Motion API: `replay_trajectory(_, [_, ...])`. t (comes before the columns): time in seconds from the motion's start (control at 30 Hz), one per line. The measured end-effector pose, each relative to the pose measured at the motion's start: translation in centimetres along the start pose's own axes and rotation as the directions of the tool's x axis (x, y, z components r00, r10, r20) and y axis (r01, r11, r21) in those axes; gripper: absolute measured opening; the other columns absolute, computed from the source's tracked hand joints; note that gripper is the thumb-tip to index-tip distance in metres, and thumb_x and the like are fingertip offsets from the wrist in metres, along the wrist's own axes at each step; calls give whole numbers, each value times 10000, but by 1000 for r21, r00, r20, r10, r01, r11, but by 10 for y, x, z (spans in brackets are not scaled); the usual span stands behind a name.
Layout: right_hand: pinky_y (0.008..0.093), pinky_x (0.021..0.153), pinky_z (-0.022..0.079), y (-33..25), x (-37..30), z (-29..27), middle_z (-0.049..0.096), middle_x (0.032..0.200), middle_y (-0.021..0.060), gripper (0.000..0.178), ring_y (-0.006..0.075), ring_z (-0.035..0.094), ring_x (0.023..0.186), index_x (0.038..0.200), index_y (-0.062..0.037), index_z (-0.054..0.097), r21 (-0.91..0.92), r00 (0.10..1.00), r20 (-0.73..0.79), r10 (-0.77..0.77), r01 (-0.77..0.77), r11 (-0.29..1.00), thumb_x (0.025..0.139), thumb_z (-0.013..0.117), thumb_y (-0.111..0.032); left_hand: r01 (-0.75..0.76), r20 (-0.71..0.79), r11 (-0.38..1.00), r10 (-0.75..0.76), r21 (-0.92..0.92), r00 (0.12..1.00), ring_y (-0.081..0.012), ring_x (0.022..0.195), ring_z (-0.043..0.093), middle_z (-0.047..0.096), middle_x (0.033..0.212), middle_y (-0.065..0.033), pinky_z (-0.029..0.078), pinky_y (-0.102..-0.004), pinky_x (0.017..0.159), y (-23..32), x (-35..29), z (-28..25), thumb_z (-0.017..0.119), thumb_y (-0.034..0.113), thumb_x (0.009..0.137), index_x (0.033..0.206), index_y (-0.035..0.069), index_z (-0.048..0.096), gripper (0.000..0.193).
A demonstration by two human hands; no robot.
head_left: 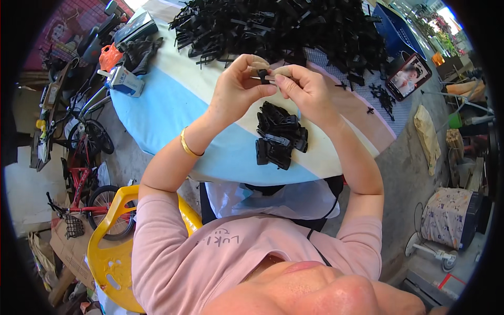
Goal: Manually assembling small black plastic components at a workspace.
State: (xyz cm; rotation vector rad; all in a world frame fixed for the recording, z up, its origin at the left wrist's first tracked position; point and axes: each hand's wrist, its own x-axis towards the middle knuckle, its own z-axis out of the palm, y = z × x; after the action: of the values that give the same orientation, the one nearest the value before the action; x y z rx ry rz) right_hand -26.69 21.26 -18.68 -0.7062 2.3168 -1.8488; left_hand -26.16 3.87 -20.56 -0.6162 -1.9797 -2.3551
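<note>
Above the round table [168, 110], my two hands meet. My left hand [233, 92] pinches a small black plastic part [263, 75] between thumb and fingertips. Close against it, the closed fingers of my right hand [307, 93] grip something thin and pale whose kind I cannot make out. Beige covers sit on some fingertips of both hands. Just below the hands lies a small heap of black plastic pieces [281, 135]. Beyond them a large pile of black plastic parts [278, 31] spreads over the far side of the table.
A phone [409, 77] leans at the right, near several small black cross-shaped pieces [383, 100]. Behind it stands a blue crate [400, 31]. A blue-white carton [125, 82] and a dark glove-like bundle [144, 55] lie far left. A yellow chair [100, 257] is beside me.
</note>
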Motion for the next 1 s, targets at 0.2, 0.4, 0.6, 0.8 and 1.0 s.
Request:
replay_trajectory(0.2, [164,541,359,1,-1,-2,513,670,-21,182,28,449,616,950,18,614,-51,999,38,19,-17,999,885,535,-132,10,-17,1000,-10,19,1000,-85,862,584,593,1000,-73,499,-207,751,6,-3,4,635,-50,766,1060,0,482,335])
replay_trajectory(0.4, [170,506,333,0,-2,2,479,627,-31,187,30,414,573,955,24,610,-5,999,33,10,-10,1000,893,515,-124,5,-32,994,-2,108,999,-116,891,581,597,1014,-80,494,-244,790,7,-5,2,640,-52,763,1067,4,530,328])
replay_trajectory(0.6, [173,486,314,-1,-7,9,453,602,-40,173,25,391,555,933,22,610,0,1000,-13,5,-5,1000,889,519,-118,-5,-5,997,6,77,1000,-126,881,589,612,990,-79,498,-254,796,5,-7,-1,637,-71,756,1011,-11,547,277])
replay_trajectory(0.8, [175,485,314,3,-6,8,452,605,-49,167,20,389,558,907,17,611,-13,999,-27,27,-27,1000,887,523,-125,-193,-94,944,225,266,970,-84,752,606,638,855,-54,513,-213,693,-3,-8,8,674,-38,730,933,-14,586,223])
replay_trajectory(1.0, [174,476,319,-8,-4,-8,464,616,-61,143,11,386,551,908,-13,626,-102,986,-111,-122,111,989,820,622,-126,-102,-116,831,196,547,974,-127,703,631,634,823,-74,511,-237,653,5,-4,13,748,31,666,1216,59,436,632])
